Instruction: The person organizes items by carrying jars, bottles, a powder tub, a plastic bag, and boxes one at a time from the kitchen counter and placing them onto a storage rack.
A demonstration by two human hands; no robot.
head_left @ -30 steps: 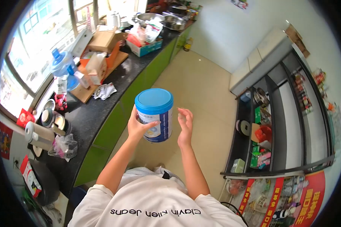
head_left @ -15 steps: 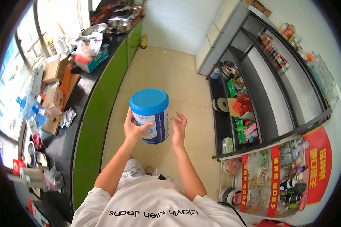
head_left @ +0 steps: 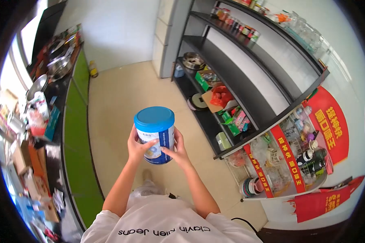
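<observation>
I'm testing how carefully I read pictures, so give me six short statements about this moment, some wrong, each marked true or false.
1. The left hand holds a canister. True.
2. The right hand hangs free. False: it is on the canister too.
3. The canister is uncovered. False: a blue lid sits on top.
4. A yellowish bottle stands on the floor. True.
5. The cabinet doors at the picture's left are red. False: they are green.
6. A black shelf unit stands toward the picture's right. True.
</observation>
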